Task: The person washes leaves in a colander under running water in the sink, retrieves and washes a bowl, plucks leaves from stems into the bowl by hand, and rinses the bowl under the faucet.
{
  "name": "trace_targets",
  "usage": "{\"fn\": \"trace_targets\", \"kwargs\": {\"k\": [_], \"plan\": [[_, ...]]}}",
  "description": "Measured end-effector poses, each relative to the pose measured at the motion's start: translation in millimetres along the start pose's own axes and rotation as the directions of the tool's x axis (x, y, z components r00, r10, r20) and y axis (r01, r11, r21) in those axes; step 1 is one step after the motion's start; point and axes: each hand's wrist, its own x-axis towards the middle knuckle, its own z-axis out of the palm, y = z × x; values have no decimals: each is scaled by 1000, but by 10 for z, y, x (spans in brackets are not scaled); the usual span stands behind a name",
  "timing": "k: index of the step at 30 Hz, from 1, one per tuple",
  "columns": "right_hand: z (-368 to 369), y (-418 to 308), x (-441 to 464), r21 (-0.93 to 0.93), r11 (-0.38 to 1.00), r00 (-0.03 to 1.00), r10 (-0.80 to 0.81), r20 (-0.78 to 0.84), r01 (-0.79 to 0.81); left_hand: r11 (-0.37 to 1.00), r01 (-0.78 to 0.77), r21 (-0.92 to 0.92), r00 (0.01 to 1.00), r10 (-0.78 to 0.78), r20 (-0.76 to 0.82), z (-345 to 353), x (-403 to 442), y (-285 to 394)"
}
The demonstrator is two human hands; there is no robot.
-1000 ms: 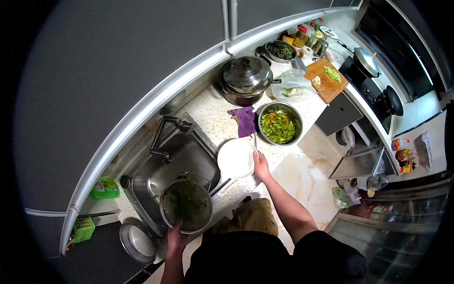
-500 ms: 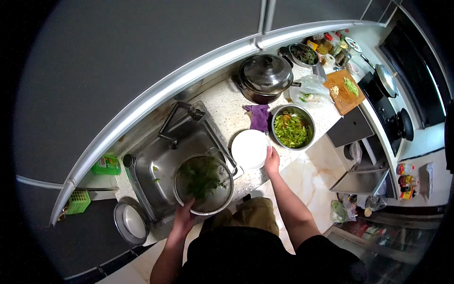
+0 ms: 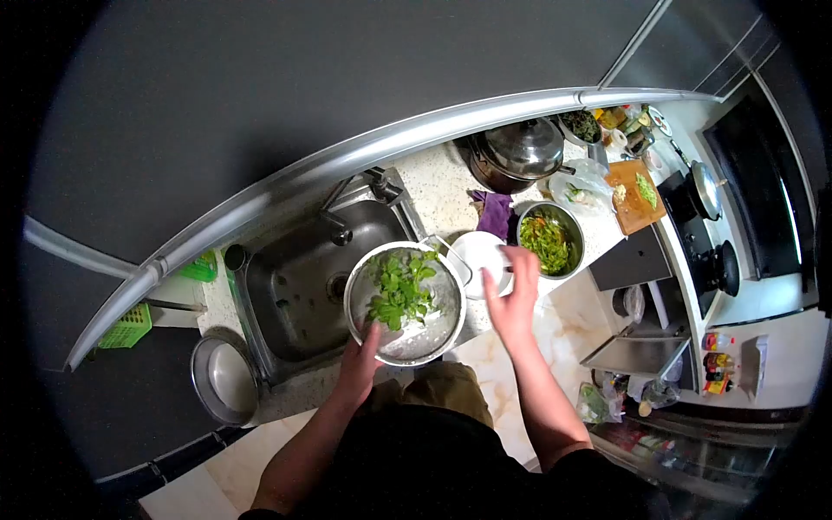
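My left hand [image 3: 357,368] grips the near rim of a round metal strainer [image 3: 442,334], with the thumb at the inside edge. Leafy green herbs [image 3: 401,290] lie in the strainer, which is over the right side of the sink [image 3: 290,329]. A wire loop stands out from its far right rim. My right hand [image 3: 513,299] is open, fingers apart, over the right edge of a white plate [image 3: 478,253] on the counter. Whether it touches the plate I cannot tell. Right of the plate stands a metal bowl [image 3: 579,251] of chopped green vegetables [image 3: 544,244].
A lidded pot [image 3: 517,152] and a purple cloth [image 3: 493,213] stand behind the plate. Farther right are a cutting board [image 3: 635,204] and a stove with pans [image 3: 719,269]. A metal basin [image 3: 227,381] sits left of the sink; the faucet [image 3: 334,217] juts over it. Cabinets hang overhead.
My right hand has let go of the plate's edge and moved over it. The strainer has shifted up and right in view, and the herbs show brighter. The whole view has turned.
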Motion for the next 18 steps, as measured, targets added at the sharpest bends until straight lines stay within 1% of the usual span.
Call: {"fn": "trace_targets", "kwargs": {"k": [1,2,3,4,5,6,7,8,9,10,12,13,15,16,17,18], "plan": [[-21,-313,25,110,993,996,-43,76,34,1000,1,-6,1000,-1,6,0,20,-13],[29,-542,2,133,990,973,4,230,-35,998,-35,49,999,35,11,6,32,-23],[115,-725,-44,146,983,925,45,376,-108,992,-73,105,997,72,18,23,35,-35],[237,-855,-113,39,998,925,26,380,-44,989,-131,75,991,132,-3,78,35,-56],[361,-944,-174,-69,997,922,6,386,22,988,-135,71,991,135,4,73,59,-80],[489,-983,-199,-181,978,898,-11,439,100,975,-168,146,986,169,3,57,83,-104],[585,-1024,-229,-158,987,880,38,473,42,955,-198,221,979,203,1,38,97,-136],[685,-1052,-281,-154,987,886,23,464,55,935,-243,258,967,255,-17,122,16,-48],[777,-1070,-340,-149,987,891,8,454,67,935,-243,256,966,256,-18,72,49,-92],[847,-1082,-396,-148,987,891,7,455,68,938,-272,217,959,282,-17,6,115,-180],[936,-1073,-470,36,999,879,18,476,-40,946,-265,187,962,273,-23,-74,139,-204],[972,-1030,-486,35,999,878,20,479,-42,950,-261,172,963,269,-26,-118,155,-223],[1061,-903,-506,192,977,860,-17,510,-95,893,-287,347,954,300,16,-159,138,-156],[1132,-790,-500,281,950,867,-21,498,-139,940,-165,299,981,188,-52,-138,124,-115],[1174,-687,-450,306,931,846,7,533,-201,979,-5,201,997,19,-69,-113,94,-19],[1199,-627,-479,307,930,846,9,533,-203,979,-3,204,997,17,-69,-103,99,-19]]}}
